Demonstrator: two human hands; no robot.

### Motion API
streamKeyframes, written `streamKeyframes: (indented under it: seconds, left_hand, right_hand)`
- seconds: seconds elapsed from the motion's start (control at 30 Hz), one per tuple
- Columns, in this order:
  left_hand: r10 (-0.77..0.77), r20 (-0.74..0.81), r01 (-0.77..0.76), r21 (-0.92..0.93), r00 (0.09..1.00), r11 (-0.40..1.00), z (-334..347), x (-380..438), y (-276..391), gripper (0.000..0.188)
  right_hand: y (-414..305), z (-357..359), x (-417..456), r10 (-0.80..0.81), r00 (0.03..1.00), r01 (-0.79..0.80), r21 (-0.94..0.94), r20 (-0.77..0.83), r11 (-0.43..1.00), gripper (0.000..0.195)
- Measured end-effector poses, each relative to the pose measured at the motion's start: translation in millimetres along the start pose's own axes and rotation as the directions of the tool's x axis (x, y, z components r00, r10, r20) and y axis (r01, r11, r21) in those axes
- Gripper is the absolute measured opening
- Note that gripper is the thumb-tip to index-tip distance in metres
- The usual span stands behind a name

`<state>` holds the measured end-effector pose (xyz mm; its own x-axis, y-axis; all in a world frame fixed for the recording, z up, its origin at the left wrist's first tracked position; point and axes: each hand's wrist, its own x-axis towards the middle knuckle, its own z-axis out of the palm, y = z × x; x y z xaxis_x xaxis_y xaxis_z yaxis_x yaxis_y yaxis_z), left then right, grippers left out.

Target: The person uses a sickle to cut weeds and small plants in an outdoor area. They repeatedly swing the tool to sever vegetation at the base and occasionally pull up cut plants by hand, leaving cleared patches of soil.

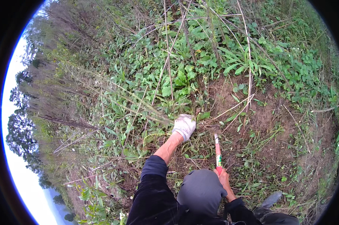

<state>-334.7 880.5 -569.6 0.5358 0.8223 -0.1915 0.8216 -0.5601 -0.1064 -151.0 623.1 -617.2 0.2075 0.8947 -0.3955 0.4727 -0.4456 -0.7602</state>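
My left hand (185, 126), in a whitish work glove, is closed on a bunch of thin green weed stems (155, 112) that point up and to the left, blurred. My bare right hand (224, 178) grips the red end of a handled tool (217, 153) with a pinkish shaft and a green-and-white label. Its metal neck points away from me, and its far end is blurred among dry stems and roots at the soil, so its head cannot be made out. A bent knee in grey cloth (201, 189) lies between my forearms.
Leafy green weeds (183, 78) cover the slope ahead, crossed by tall dry stalks (168, 50). Bare brown soil (266, 112) shows at the right. A shoe (271, 199) rests at the lower right. Tall brush and trees (22, 129) stand at the left, against the sky.
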Motion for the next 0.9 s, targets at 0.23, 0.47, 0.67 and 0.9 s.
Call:
streamKeyframes:
  seconds: [0.23, 0.47, 0.67, 0.9]
  left_hand:
    - [-0.257, 0.098, 0.275, -0.35, 0.962, 0.895, 8, -126, 45, 0.017]
    - [-0.238, 0.531, 0.423, -0.26, 0.813, 0.868, 11, -292, 53, 0.02]
    - [-0.187, 0.261, 0.236, -0.174, 0.947, 0.956, 0, -244, 32, 0.015]
    - [-0.299, 0.124, 0.312, -0.104, 0.946, 0.944, -26, -164, -3, 0.013]
  right_hand:
    - [-25, -25, 43, 0.304, 0.952, -0.215, 0.632, -0.034, 0.745, 0.029]
    - [-3, -43, 102, -0.09, 0.974, 0.109, 0.082, -0.208, 0.991, 0.036]
    - [-50, -30, 160, -0.262, 0.965, 0.255, -0.186, -0.011, 0.949, 0.031]
    - [82, -2, -68, -0.006, 0.996, 0.008, -0.017, 0.092, 1.0, 0.038]
